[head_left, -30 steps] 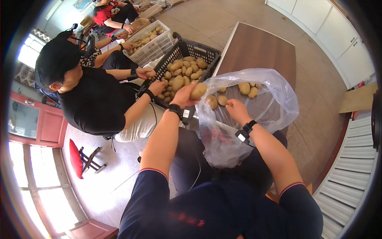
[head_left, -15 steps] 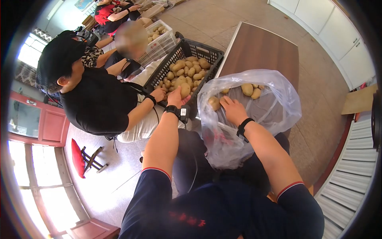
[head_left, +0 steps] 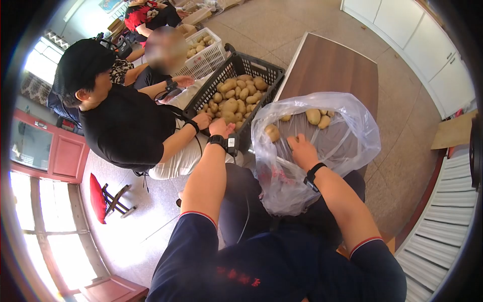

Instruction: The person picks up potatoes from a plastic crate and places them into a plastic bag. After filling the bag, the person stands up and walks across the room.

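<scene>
My left hand (head_left: 221,129) is at the near edge of a black plastic crate (head_left: 276,70), its fingers loosely apart beside the potatoes (head_left: 243,92) heaped inside. None shows lifted in it. My right hand (head_left: 303,152) reaches over the opening of a clear plastic bag (head_left: 370,136), fingers spread and holding nothing. Just beyond its fingertips, a potato (head_left: 272,133) lies at the left side of the bag. Several more, including a larger potato (head_left: 313,117), lie toward the far side. The bag's near part hangs over my lap.
A co-worker in black (head_left: 126,126) sits at the left, one hand (head_left: 202,121) at the crate next to mine. Behind the crate stands a white crate (head_left: 215,53) of potatoes. The bag rests on a brown tabletop (head_left: 332,70). A red folding stool (head_left: 98,199) stands on the floor.
The potato my left hand held up is no longer in it, and that hand has turned lower. My right hand has drawn back from the potato at the bag's left. The co-worker's far hand has risen.
</scene>
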Demonstrator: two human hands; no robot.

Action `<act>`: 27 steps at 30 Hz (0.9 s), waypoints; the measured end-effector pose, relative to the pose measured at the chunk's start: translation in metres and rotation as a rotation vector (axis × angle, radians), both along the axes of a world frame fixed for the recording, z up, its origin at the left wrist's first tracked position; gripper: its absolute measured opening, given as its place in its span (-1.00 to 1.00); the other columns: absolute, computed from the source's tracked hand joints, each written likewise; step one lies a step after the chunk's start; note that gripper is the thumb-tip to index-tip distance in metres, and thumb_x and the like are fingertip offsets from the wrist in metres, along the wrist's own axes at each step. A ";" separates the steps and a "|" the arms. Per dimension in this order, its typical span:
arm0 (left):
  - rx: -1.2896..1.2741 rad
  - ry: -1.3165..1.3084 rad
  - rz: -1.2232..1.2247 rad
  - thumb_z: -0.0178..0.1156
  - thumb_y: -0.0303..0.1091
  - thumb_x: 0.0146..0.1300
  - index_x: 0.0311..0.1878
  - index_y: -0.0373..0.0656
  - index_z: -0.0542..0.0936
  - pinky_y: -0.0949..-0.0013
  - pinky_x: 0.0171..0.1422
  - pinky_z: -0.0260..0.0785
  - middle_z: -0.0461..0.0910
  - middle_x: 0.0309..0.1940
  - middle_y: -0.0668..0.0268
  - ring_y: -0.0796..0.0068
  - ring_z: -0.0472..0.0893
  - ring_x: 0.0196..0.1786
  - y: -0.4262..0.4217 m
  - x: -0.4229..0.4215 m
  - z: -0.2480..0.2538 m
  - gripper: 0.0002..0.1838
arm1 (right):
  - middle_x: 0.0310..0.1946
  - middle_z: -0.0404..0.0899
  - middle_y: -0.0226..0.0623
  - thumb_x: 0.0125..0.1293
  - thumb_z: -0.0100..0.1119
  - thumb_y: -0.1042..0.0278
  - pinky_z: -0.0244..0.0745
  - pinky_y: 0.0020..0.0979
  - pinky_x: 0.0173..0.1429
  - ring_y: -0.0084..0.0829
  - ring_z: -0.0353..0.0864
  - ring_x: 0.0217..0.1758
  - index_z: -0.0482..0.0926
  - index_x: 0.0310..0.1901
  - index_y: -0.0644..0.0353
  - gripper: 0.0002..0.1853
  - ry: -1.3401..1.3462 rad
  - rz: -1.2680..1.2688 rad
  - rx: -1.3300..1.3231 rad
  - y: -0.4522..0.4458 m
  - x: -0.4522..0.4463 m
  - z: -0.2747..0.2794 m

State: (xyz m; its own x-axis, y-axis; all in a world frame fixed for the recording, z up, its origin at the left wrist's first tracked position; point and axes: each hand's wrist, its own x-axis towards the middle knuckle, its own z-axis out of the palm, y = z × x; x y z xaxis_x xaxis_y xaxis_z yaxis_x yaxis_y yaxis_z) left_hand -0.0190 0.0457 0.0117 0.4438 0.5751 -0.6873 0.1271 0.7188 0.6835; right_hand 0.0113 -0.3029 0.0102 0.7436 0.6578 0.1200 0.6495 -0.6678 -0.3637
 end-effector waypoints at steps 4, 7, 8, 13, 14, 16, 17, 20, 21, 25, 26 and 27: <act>-0.032 -0.037 -0.017 0.01 -0.48 0.31 0.01 -0.22 0.44 0.18 -0.29 0.59 0.50 -0.16 0.13 0.16 0.61 -0.21 -0.011 -0.003 0.006 -0.78 | -0.03 0.42 -0.05 0.18 0.01 0.49 0.54 -0.05 -0.12 0.03 0.59 -0.19 0.48 0.04 -0.04 -0.63 0.011 -0.001 0.000 -0.011 -0.011 0.000; 0.590 -0.083 -0.528 -0.05 -0.49 0.32 -0.03 -0.24 0.48 0.19 -0.30 0.59 0.52 -0.23 0.15 0.21 0.60 -0.31 0.032 0.006 -0.089 -0.80 | 0.00 0.43 -0.04 0.16 0.04 0.49 0.54 -0.05 -0.14 0.02 0.60 -0.20 0.48 0.02 -0.04 -0.64 -0.013 0.016 0.019 -0.019 -0.016 -0.007; 0.338 -0.163 -0.380 -0.04 -0.46 0.32 -0.03 -0.25 0.49 0.21 -0.32 0.59 0.53 -0.26 0.16 0.22 0.60 -0.33 0.003 0.000 -0.036 -0.79 | 0.01 0.43 -0.03 0.16 0.05 0.49 0.54 -0.05 -0.14 0.02 0.60 -0.21 0.48 0.01 -0.04 -0.64 -0.018 0.000 0.022 -0.019 -0.019 -0.011; 0.162 -0.163 -0.170 0.04 -0.45 0.25 -0.07 -0.26 0.45 0.15 -0.29 0.59 0.46 -0.28 0.19 0.21 0.55 -0.30 -0.064 -0.007 0.064 -0.79 | 0.02 0.44 -0.02 0.15 0.08 0.49 0.54 -0.04 -0.09 0.06 0.59 -0.14 0.47 0.02 -0.04 -0.63 0.044 -0.020 -0.049 -0.022 -0.027 -0.005; 0.177 -0.159 -0.212 0.06 -0.42 0.26 -0.06 -0.25 0.46 0.15 -0.29 0.59 0.47 -0.28 0.20 0.23 0.56 -0.31 -0.064 -0.006 0.063 -0.79 | 0.02 0.44 -0.02 0.15 0.08 0.49 0.54 -0.04 -0.09 0.06 0.59 -0.14 0.47 0.02 -0.04 -0.63 0.032 -0.014 -0.041 -0.021 -0.028 -0.002; 0.196 -0.169 -0.240 0.07 -0.41 0.26 -0.07 -0.25 0.47 0.17 -0.29 0.59 0.47 -0.28 0.20 0.24 0.57 -0.31 -0.064 -0.005 0.060 -0.79 | 0.01 0.45 0.00 0.12 0.13 0.46 0.53 -0.04 -0.05 0.06 0.58 -0.09 0.48 0.03 -0.02 -0.61 0.104 -0.037 -0.065 -0.021 -0.029 0.005; 0.203 -0.168 -0.272 0.09 -0.40 0.26 -0.07 -0.24 0.47 0.19 -0.29 0.59 0.47 -0.28 0.20 0.25 0.58 -0.32 -0.066 -0.006 0.060 -0.79 | 0.01 0.45 0.00 0.12 0.13 0.46 0.53 -0.04 -0.05 0.06 0.58 -0.09 0.48 0.03 -0.02 -0.61 0.097 -0.036 -0.060 -0.023 -0.030 0.004; 0.228 -0.138 -0.296 0.07 -0.38 0.26 -0.08 -0.24 0.50 0.24 -0.36 0.58 0.50 -0.30 0.21 0.28 0.59 -0.36 -0.072 -0.004 0.065 -0.79 | 0.01 0.45 0.00 0.09 0.16 0.43 0.51 -0.03 0.01 0.08 0.55 -0.03 0.47 0.07 -0.02 -0.56 0.156 -0.051 -0.020 -0.025 -0.025 0.004; 0.235 -0.119 -0.304 0.05 -0.37 0.27 -0.07 -0.24 0.52 0.25 -0.42 0.57 0.51 -0.30 0.21 0.30 0.58 -0.39 -0.074 -0.004 0.063 -0.78 | 0.01 0.46 0.00 0.09 0.15 0.42 0.50 -0.04 0.03 0.09 0.54 -0.01 0.47 0.09 0.00 -0.55 0.178 -0.074 0.025 -0.027 -0.024 0.000; 0.237 -0.147 -0.421 0.11 -0.37 0.23 -0.09 -0.25 0.47 0.22 -0.32 0.57 0.49 -0.28 0.23 0.30 0.58 -0.38 -0.075 -0.003 0.061 -0.78 | -0.02 0.51 0.06 0.13 0.12 0.37 0.47 -0.06 0.06 0.12 0.52 0.02 0.48 0.11 0.08 -0.56 0.240 -0.106 0.238 -0.039 -0.006 -0.032; 0.244 -0.120 -0.385 0.07 -0.37 0.24 -0.10 -0.24 0.51 0.28 -0.48 0.54 0.51 -0.33 0.23 0.32 0.57 -0.46 -0.079 -0.001 0.063 -0.79 | -0.08 0.57 -0.03 0.18 0.09 0.32 0.51 -0.20 -0.08 -0.05 0.58 -0.08 0.49 0.09 0.12 -0.60 0.226 -0.103 0.354 -0.042 0.008 -0.063; 0.254 -0.126 -0.381 0.07 -0.37 0.24 -0.10 -0.24 0.51 0.28 -0.48 0.54 0.51 -0.33 0.23 0.32 0.57 -0.46 -0.081 -0.001 0.065 -0.79 | -0.08 0.57 -0.03 0.18 0.09 0.32 0.51 -0.20 -0.08 -0.05 0.58 -0.08 0.49 0.09 0.12 -0.60 0.219 -0.098 0.361 -0.038 0.009 -0.055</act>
